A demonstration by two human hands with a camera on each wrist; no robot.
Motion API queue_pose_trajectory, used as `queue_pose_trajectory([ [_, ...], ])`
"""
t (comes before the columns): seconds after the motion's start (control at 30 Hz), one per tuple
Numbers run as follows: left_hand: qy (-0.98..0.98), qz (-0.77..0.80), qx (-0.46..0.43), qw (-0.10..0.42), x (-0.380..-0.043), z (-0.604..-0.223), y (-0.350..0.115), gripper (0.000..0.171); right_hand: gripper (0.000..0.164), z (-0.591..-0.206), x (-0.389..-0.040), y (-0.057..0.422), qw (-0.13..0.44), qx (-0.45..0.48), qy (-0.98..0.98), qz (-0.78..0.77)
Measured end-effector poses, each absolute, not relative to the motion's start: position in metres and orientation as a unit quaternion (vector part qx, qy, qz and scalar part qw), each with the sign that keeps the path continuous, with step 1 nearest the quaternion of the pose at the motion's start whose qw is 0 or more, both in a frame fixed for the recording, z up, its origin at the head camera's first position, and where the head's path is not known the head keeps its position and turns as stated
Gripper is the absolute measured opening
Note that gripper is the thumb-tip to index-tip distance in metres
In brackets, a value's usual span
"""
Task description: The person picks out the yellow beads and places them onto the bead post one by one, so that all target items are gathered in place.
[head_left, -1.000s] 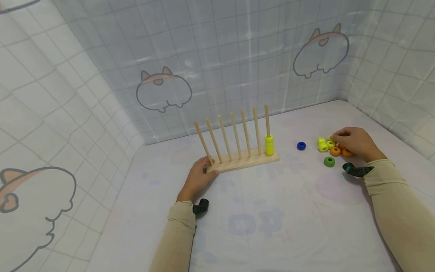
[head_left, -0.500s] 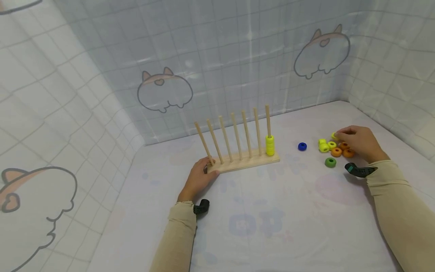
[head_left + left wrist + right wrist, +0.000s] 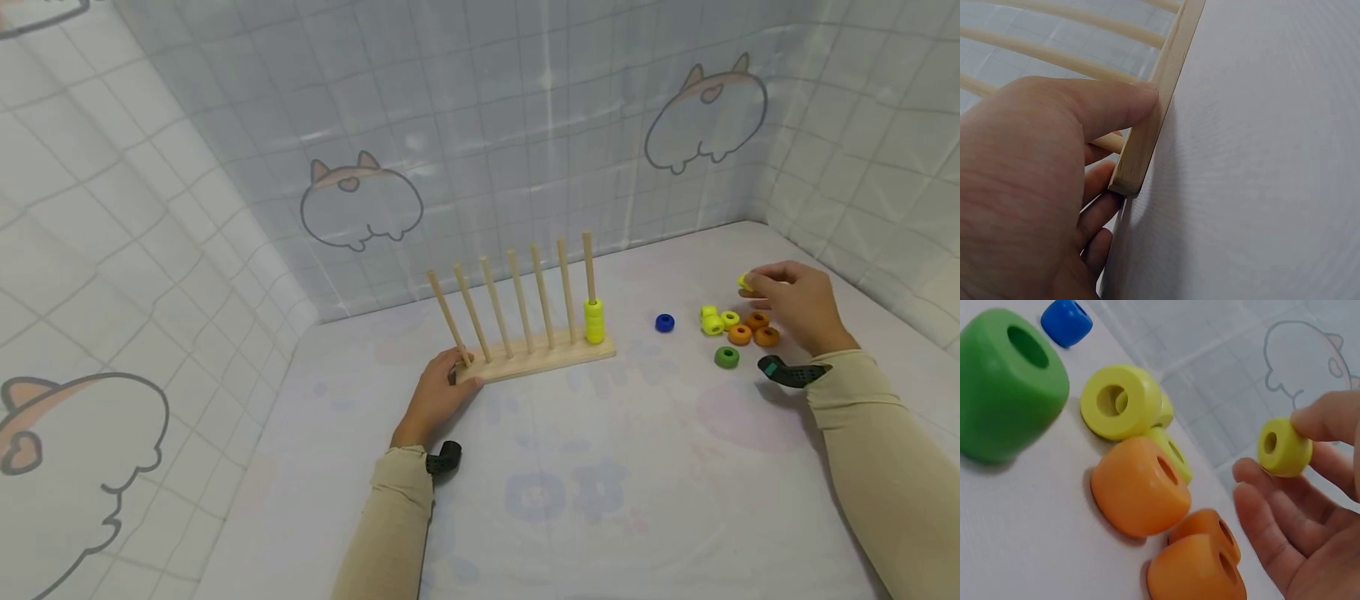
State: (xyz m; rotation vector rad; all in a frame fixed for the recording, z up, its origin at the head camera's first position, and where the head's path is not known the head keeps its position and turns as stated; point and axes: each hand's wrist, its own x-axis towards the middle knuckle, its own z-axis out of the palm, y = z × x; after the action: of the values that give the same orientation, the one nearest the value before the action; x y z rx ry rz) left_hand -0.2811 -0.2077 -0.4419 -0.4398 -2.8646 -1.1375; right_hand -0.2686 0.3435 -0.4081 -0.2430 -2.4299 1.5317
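My left hand (image 3: 437,393) grips the left end of a wooden peg rack (image 3: 543,357). In the left wrist view its thumb presses on the side of the base, with the fingers around the end and behind it. Several thin upright pegs rise from the base, and yellow beads (image 3: 594,322) are stacked on the rightmost one. Over at the right, my right hand (image 3: 804,304) pinches a yellow bead (image 3: 1297,461) between thumb and fingers, raised above the tabletop. The bead's hole shows in the right wrist view.
Below the right hand lie loose yellow beads (image 3: 712,326), orange beads (image 3: 767,337) and a green bead (image 3: 727,357). A blue bead (image 3: 664,322) sits between them and the rack. Cloth walls with a grid print (image 3: 480,167) stand behind and at both sides.
The right hand has lifted a yellow bead up and away from the loose group, uncovering the orange beads. The left hand and the peg rack have stayed in place.
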Motion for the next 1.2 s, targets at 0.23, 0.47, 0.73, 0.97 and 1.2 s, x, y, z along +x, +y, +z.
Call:
queue_pose_trajectory([
  [0.23,-0.919,-0.369,-0.139,0.017,-0.28,-0.441,-0.208,0.046,0.042,-0.402,-0.27,0.335,0.154,-0.079,-0.797,0.579],
  [0.47,-0.92,-0.366,-0.138,0.013,-0.28,-0.441,-0.208,0.042,0.059,-0.398,-0.273,0.33,0.153,-0.108,-0.779,0.598],
  [0.73,-0.923,-0.361,-0.133,0.009,-0.282,-0.438,-0.21,0.041,0.058,-0.387,-0.276,0.31,0.156,-0.137,-0.715,0.667],
  [0.97,-0.92,-0.363,-0.145,0.017,-0.284,-0.444,-0.211,0.039,0.048,-0.384,-0.275,0.292,0.131,-0.112,-0.663,0.728],
  [1.2,-0.92,-0.363,-0.15,0.02,-0.284,-0.444,-0.209,0.037,0.036,-0.383,-0.274,0.279,0.123,-0.069,-0.682,0.718],
])
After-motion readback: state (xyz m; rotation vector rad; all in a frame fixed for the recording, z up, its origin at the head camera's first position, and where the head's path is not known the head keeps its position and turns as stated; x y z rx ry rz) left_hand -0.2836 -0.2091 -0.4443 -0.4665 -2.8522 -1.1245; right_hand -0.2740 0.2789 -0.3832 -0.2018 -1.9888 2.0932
